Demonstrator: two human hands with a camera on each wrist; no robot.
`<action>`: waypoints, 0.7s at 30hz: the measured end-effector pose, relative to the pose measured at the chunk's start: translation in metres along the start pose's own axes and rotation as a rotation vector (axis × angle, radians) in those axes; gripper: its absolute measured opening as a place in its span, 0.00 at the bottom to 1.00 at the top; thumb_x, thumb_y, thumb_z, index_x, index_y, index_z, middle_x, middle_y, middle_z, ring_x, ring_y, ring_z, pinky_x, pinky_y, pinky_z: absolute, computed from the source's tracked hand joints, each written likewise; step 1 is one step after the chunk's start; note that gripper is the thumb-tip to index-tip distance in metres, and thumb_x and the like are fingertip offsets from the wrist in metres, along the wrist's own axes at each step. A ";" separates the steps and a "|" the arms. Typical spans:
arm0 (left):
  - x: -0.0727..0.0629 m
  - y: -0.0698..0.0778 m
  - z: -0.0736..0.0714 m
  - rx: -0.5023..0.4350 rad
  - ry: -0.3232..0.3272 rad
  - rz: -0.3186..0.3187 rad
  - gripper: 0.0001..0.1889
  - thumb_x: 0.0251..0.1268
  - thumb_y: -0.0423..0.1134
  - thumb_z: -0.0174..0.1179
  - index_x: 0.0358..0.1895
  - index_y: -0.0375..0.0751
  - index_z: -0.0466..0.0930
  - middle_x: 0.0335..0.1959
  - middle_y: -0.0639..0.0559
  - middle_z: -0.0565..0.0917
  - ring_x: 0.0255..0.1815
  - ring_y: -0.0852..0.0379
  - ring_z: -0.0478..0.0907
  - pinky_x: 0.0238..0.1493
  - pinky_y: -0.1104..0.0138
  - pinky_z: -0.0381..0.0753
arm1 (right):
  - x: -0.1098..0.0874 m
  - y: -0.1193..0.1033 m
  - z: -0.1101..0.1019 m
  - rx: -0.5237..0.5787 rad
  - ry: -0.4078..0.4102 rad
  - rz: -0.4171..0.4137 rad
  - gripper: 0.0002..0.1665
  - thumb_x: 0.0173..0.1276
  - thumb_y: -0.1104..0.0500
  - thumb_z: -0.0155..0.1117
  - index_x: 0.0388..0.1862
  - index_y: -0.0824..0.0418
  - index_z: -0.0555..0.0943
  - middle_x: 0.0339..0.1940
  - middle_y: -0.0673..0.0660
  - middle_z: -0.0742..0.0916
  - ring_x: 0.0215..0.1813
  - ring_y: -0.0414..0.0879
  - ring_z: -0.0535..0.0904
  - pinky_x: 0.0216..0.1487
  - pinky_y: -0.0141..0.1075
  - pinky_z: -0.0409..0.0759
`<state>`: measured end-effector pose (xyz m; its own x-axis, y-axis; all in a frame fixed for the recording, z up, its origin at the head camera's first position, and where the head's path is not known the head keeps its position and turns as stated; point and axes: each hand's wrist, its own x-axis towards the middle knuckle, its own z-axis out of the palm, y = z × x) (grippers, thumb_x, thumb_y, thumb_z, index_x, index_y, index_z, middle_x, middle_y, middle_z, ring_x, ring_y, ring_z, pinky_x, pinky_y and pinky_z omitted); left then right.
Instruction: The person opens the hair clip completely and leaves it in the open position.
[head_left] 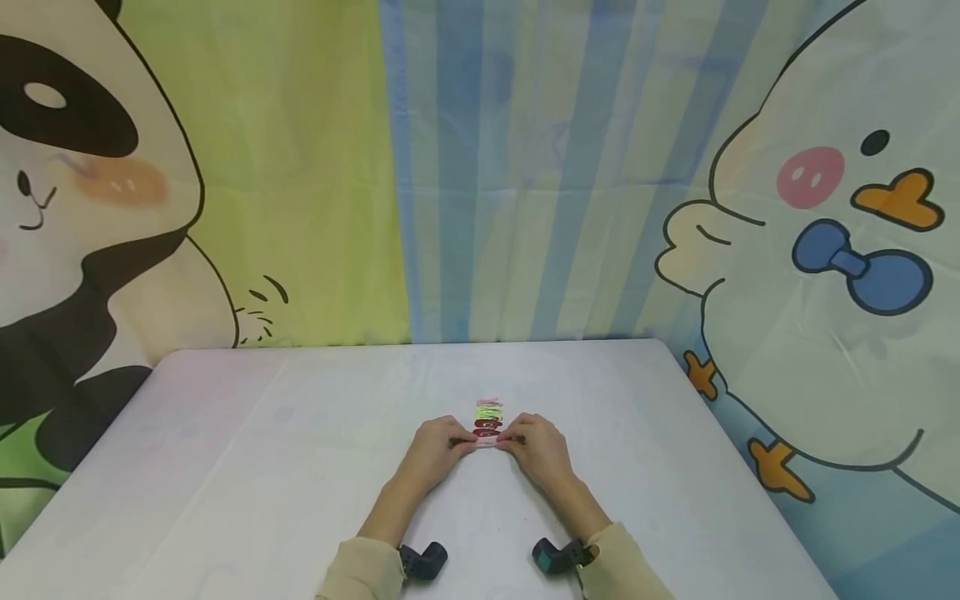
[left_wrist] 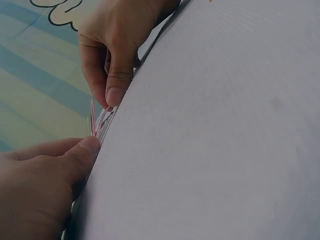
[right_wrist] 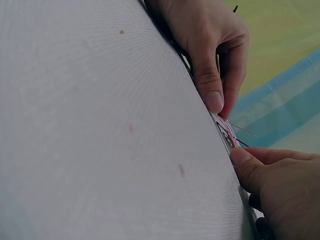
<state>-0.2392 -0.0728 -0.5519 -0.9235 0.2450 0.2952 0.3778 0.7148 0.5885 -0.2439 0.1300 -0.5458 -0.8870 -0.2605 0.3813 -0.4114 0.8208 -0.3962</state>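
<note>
A short row of thin coloured strands lies on the white table, with pink strands (head_left: 488, 402) at the far end. Yellow-green strands (head_left: 489, 412) come after these, followed by dark red loops (head_left: 487, 423). At the near end is a pale pink bundle of strands (head_left: 487, 442). My left hand (head_left: 438, 448) pinches its left end between thumb and fingers. From the other side, my right hand (head_left: 537, 448) pinches its right end. The right wrist view shows pink and red strands (right_wrist: 229, 131) spanning the small gap between the two hands' fingertips.
The white table (head_left: 262, 467) stretches out around both hands. Behind it hangs a printed curtain (head_left: 525, 167) with a panda and a white duck. A dark wrist camera (head_left: 423, 562) sits on the left wrist, another camera (head_left: 561, 556) on the right.
</note>
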 end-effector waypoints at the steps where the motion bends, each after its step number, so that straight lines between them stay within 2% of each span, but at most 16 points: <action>1: 0.000 0.000 0.000 0.003 -0.002 -0.004 0.06 0.56 0.42 0.68 0.36 0.50 0.89 0.28 0.63 0.81 0.30 0.67 0.74 0.34 0.72 0.75 | 0.000 0.000 0.000 0.001 -0.002 0.002 0.03 0.52 0.52 0.75 0.26 0.45 0.88 0.28 0.38 0.83 0.35 0.36 0.77 0.35 0.32 0.74; 21: 0.002 -0.002 0.000 -0.001 0.000 0.001 0.06 0.55 0.43 0.68 0.35 0.50 0.89 0.28 0.63 0.80 0.30 0.68 0.74 0.35 0.72 0.75 | 0.001 0.001 0.002 0.006 0.027 0.000 0.03 0.52 0.52 0.75 0.26 0.46 0.88 0.28 0.38 0.84 0.34 0.36 0.78 0.35 0.32 0.75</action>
<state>-0.2417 -0.0739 -0.5530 -0.9230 0.2463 0.2957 0.3790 0.7141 0.5885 -0.2455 0.1298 -0.5471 -0.8813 -0.2463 0.4033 -0.4124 0.8177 -0.4017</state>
